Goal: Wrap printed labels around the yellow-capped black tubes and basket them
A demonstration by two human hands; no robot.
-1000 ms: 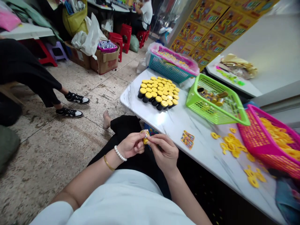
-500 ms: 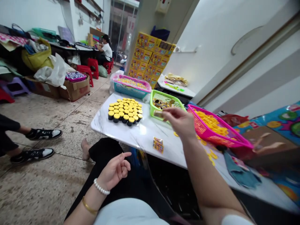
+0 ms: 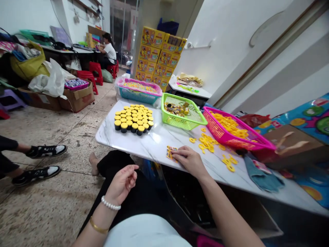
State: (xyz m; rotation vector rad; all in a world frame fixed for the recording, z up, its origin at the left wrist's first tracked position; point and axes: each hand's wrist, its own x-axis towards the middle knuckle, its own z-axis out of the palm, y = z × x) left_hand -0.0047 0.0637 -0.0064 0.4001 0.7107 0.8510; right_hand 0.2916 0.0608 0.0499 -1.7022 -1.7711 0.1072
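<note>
My right hand [image 3: 189, 160] is at the table's front edge, fingertips pressed together on a small stack of colourful printed labels [image 3: 170, 153]. Whether it pinches one label or several I cannot tell. My left hand [image 3: 125, 184], with a pearl bracelet at the wrist, hovers above my lap, fingers curled in and nothing visible in them. Several black jars with yellow lids [image 3: 133, 118] stand grouped on the table's left part. Behind my right hand is a lime-green basket [image 3: 183, 121] holding small yellow-and-brown jars [image 3: 176, 109].
Yellow plastic rings [image 3: 207, 142] lie loose beside a pink basket [image 3: 240, 145] full of similar pieces. A teal basket [image 3: 138, 97] with multicoloured bits stands at the back, before stacked yellow boxes [image 3: 159, 58]. Denim cloth [image 3: 263, 175] lies right. Another person [image 3: 110, 53] sits far back.
My right hand has come down from the green basket, where it held a small jar-like piece, onto the labels. My left hand's pointing finger has curled in.
</note>
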